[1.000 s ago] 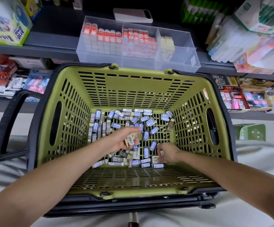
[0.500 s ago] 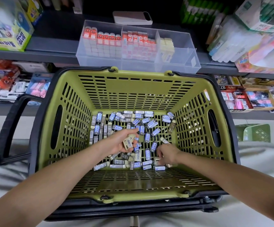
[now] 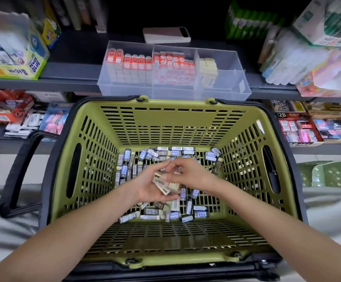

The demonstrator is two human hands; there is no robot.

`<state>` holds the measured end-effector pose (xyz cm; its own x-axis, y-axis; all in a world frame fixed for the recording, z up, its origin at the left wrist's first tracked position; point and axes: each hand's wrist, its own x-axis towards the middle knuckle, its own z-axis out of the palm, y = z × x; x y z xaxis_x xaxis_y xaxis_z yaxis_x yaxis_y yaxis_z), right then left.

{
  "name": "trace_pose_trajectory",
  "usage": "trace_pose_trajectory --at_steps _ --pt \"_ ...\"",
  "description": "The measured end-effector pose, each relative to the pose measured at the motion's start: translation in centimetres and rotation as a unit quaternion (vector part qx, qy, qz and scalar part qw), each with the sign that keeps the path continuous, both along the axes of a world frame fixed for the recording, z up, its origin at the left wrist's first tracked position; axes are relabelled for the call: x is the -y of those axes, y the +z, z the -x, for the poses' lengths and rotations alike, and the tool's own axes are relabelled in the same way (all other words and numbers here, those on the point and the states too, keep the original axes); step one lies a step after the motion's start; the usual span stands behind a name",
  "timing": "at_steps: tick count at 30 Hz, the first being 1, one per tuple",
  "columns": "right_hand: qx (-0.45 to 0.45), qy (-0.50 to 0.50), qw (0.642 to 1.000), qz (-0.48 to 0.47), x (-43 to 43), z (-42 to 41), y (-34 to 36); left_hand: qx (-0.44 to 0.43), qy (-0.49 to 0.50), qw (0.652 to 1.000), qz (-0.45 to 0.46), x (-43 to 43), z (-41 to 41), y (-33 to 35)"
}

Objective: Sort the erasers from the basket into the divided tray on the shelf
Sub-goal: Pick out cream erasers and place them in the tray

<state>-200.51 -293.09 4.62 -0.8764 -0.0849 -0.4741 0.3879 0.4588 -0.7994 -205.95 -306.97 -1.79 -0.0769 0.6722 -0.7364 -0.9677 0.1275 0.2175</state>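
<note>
A green slatted basket (image 3: 171,123) with a black rim sits in front of me, several blue-sleeved and dark 2B erasers (image 3: 161,153) scattered on its floor. My left hand (image 3: 147,186) is palm up over the pile and holds a few beige erasers (image 3: 165,184). My right hand (image 3: 188,171) is right beside it, fingers curled over those same beige erasers and touching them. On the shelf behind stands the clear divided tray (image 3: 236,88): red-sleeved erasers fill the left and middle compartments, beige ones part of the right.
A white phone-like slab (image 3: 166,35) lies behind the tray. Glue boxes (image 3: 13,64) stand at the left of the shelf, wrapped packs (image 3: 312,58) at the right. A lower shelf holds more stationery. The basket's black handle (image 3: 17,171) juts left. A green stool (image 3: 324,176) sits right.
My right hand rose from the eraser pile and moved left to my left hand. My left hand lifted a little and now holds more beige erasers in its palm.
</note>
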Motion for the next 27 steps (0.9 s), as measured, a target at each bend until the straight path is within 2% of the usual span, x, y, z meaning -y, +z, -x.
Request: trace_pose_trajectory --at_steps 6,11,14,15,17,20,22,27 --pt "-0.016 -0.023 0.995 0.1 -0.7 -0.2 0.9 0.006 0.093 0.994 -0.064 0.5 1.3 0.6" --pt "-0.121 -0.124 0.985 -0.005 -1.1 0.2 0.6 0.003 0.117 0.991 -0.072 0.4 1.7 1.4" --pt "-0.115 -0.151 0.981 0.025 -2.1 0.1 -0.3 -0.023 0.107 0.993 -0.05 0.4 2.1 2.1" --pt "-0.076 -0.134 0.988 0.02 -2.4 -0.1 -1.1 -0.034 0.102 0.993 -0.042 0.5 2.3 2.4" --pt "0.039 -0.02 0.996 -0.083 -2.7 -1.0 -3.4 -0.058 0.098 0.993 -0.023 0.6 2.8 2.8" --pt "0.136 0.111 0.963 -0.205 -2.1 -2.9 -7.3 -0.071 0.113 0.991 -0.013 0.8 3.4 3.5" --pt "0.147 0.134 0.951 -0.237 -1.3 -3.5 -9.1 -0.066 0.133 0.989 -0.014 0.9 3.6 3.9" --pt "0.089 0.135 0.934 -0.318 -0.6 -3.7 -10.8 -0.065 0.166 0.984 -0.008 0.8 4.0 4.6"
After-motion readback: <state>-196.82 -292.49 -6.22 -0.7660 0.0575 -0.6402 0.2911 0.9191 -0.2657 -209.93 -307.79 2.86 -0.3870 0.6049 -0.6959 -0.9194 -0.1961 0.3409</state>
